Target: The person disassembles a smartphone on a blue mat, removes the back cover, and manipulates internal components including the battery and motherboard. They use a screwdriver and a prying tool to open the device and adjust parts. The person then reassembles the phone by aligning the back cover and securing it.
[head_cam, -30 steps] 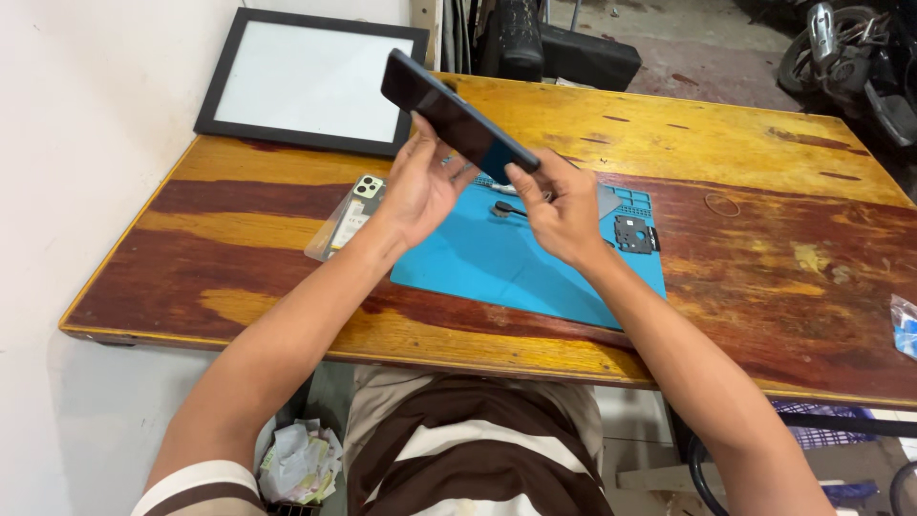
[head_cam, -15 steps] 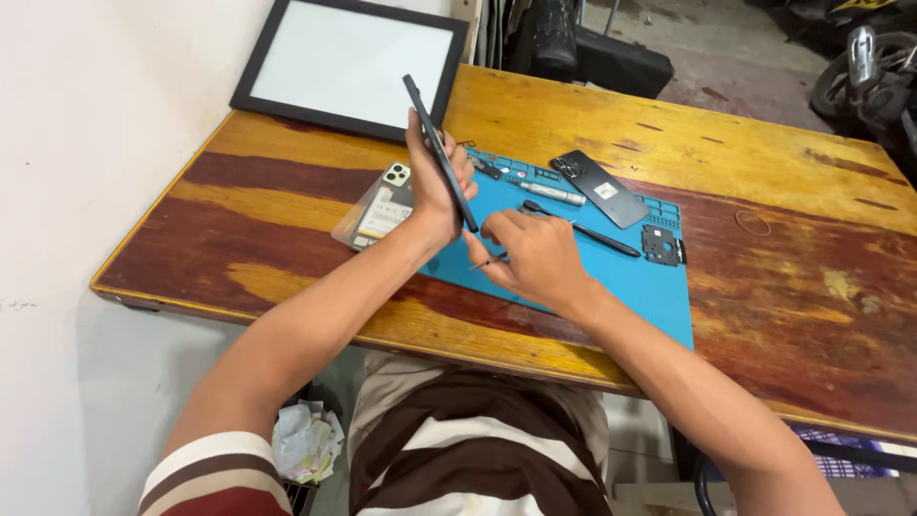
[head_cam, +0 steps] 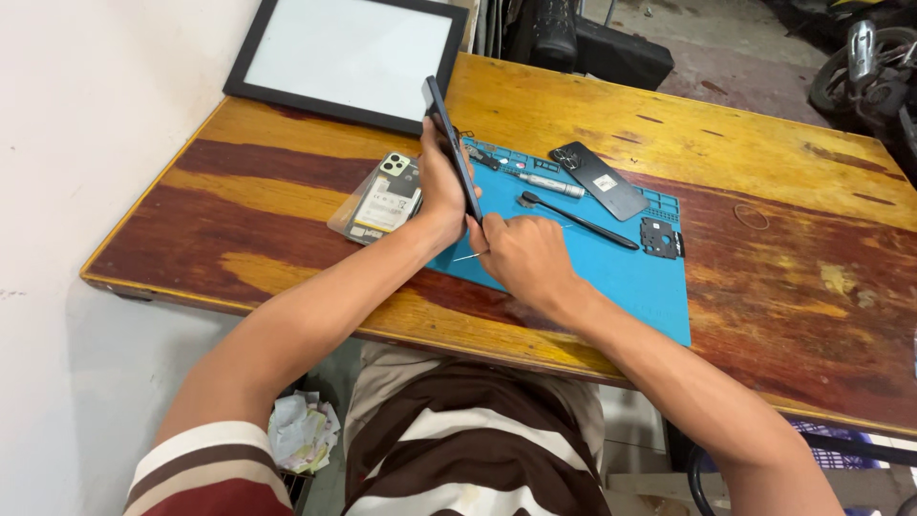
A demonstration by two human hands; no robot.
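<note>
Phone (head_cam: 451,143) stands on edge above the near left part of the blue work mat (head_cam: 611,272), its long axis running from the low end by the hands up and away toward the far side of the wooden table (head_cam: 287,205), leaning slightly left, so only its thin dark side shows. Left hand (head_cam: 441,196) is wrapped around the lower half of it, fingers curled close and thumb pressed along the near edge, grasping it firmly. Right hand (head_cam: 521,256) sits just beside the phone's bottom end, fingers bunched tight around a thin metal pin (head_cam: 466,256) whose tip sticks out to the left; whether that tip touches the phone cannot be told. On the mat lie a silver screwdriver (head_cam: 544,182), a black spudger (head_cam: 578,220), a dark back cover (head_cam: 599,180) and a small black part (head_cam: 661,237). Left of the mat rests another phone in a clear case (head_cam: 379,199), and a black picture frame (head_cam: 349,59) lies at the far corner.
</note>
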